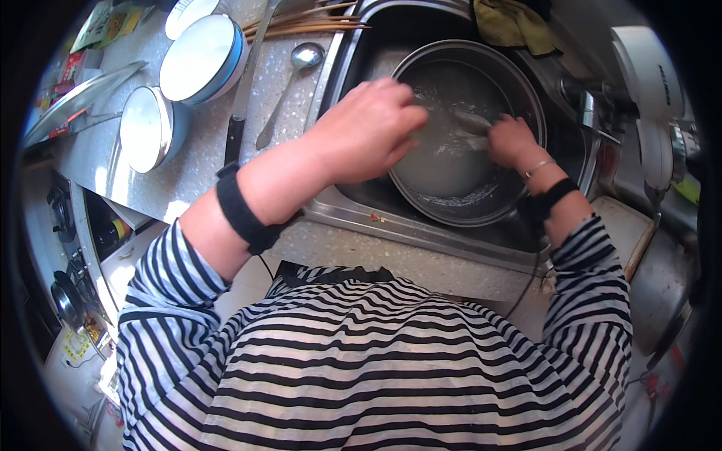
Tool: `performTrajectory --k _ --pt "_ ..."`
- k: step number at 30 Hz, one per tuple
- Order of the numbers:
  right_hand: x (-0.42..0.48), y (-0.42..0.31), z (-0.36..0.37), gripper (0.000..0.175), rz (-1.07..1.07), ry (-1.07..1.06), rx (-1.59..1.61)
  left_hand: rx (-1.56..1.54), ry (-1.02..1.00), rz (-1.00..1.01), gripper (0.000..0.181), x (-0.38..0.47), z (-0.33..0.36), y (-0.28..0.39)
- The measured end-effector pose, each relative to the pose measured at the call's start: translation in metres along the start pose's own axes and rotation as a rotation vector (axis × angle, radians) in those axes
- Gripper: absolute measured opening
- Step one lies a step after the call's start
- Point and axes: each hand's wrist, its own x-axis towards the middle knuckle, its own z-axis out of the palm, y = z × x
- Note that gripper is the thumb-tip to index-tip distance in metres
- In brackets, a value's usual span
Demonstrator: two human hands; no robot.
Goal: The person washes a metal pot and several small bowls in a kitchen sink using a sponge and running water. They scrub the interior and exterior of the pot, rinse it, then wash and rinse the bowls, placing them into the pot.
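Note:
A large round metal pot (468, 217) stands in the stainless steel sink (389, 234), holding cloudy water. At the pot's right side, my right hand (512, 141) is at the water, its fingers on a pale, shiny thing (474, 123) that is partly under the surface; I cannot tell what it is. My left hand (381, 127) is above the pot's left rim with its fingers curled. Whether anything is between those fingers is hidden and slightly blurred.
On the counter at left lie a metal ladle (307, 55), a black-handled knife (234, 138) and wooden chopsticks (316, 25). White-and-blue bowls (197, 59) stand farther left, near a glass lid (84, 101). A yellowish cloth (510, 25) hangs behind the sink; a faucet (589, 115) is at right.

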Motion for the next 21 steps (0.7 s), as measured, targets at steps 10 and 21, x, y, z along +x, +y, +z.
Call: performTrajectory --k 10,21 --pt "-0.043 -0.087 0.005 0.033 -0.453 -0.298 0.915 0.316 -0.362 -0.394 0.107 0.055 0.022 -0.013" --pt "-0.002 -0.082 -0.044 0.031 -0.459 -0.228 0.89 0.375 -0.42 -0.604 0.079 0.1 0.018 -0.017"
